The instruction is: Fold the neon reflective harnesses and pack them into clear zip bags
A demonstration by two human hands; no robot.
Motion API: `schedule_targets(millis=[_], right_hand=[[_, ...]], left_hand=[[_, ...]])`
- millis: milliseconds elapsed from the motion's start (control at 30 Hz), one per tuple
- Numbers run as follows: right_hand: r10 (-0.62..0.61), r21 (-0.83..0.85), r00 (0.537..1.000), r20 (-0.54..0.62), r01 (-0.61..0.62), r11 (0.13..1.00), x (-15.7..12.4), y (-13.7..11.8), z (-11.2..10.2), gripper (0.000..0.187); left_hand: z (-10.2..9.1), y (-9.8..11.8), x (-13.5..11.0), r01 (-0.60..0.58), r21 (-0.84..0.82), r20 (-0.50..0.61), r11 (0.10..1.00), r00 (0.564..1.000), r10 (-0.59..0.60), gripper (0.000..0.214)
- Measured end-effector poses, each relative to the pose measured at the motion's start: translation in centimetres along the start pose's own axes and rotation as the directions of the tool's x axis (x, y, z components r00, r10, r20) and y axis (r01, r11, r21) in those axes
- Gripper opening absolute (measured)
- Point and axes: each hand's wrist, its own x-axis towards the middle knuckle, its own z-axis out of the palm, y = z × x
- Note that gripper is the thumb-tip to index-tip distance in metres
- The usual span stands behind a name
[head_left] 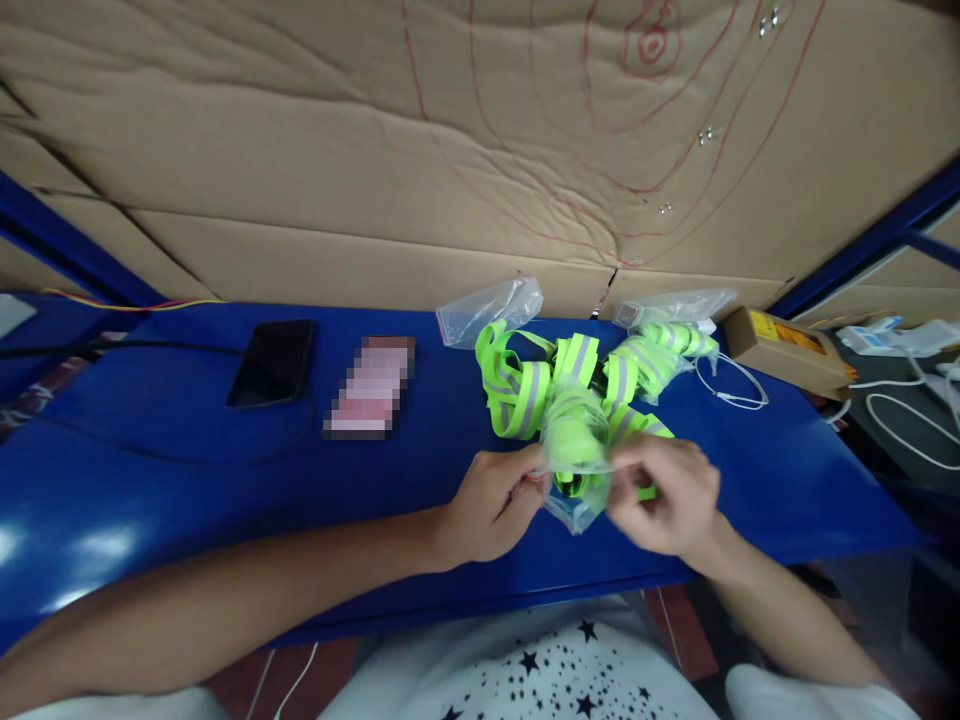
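Note:
A clear plastic bag [576,432] with a rolled neon-yellow reflective strap inside is stretched between my two hands over the front of the blue table. My left hand [495,505] pinches the bag's left edge. On the other side my right hand [666,493], slightly blurred, has its fingers closed on the right edge. Right behind the bag lie loose reflective straps [534,398], neon yellow with a grey stripe. Farther right, more of these straps sit in clear bags [660,355]. Another clear bag [491,312] rests behind the straps and looks flat.
On the blue table [360,490] to the left lie a black phone [271,363] with a cable and a pixelated rectangular item [371,388]. A small cardboard box [787,350] and a white cable [739,390] are at the right. A cardboard panel [315,150] rises behind.

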Motion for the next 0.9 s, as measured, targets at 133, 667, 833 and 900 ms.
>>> schedule_targets(millis=[133,667,833,900], right_hand=[[0.364,0.054,0.93,0.042,-0.366,0.929,0.7,2.1,-2.0,0.03],[0.532,0.461,0.716,-0.453,-0.322,0.827,5.8,5.2,-4.5,0.03],[0.24,0.107,0.73,-0.64,-0.225,0.968,11.3,5.5,-6.9,0.036],[0.26,0.015,0.837,-0.481,-0.288,0.957,13.2,6.1,-7.5,0.038]], left_hand=[[-0.1,-0.1,0.0,-0.012,-0.062,-0.048,0.998,0.999,0.009,0.025],[0.4,-0.2,0.2,0.236,-0.285,0.235,0.929,0.957,-0.171,0.043],[0.4,0.2,0.5,0.315,-0.251,0.332,0.915,0.916,-0.224,0.044],[0.3,0.5,0.5,0.207,-0.161,0.376,0.965,0.917,-0.134,0.037]])
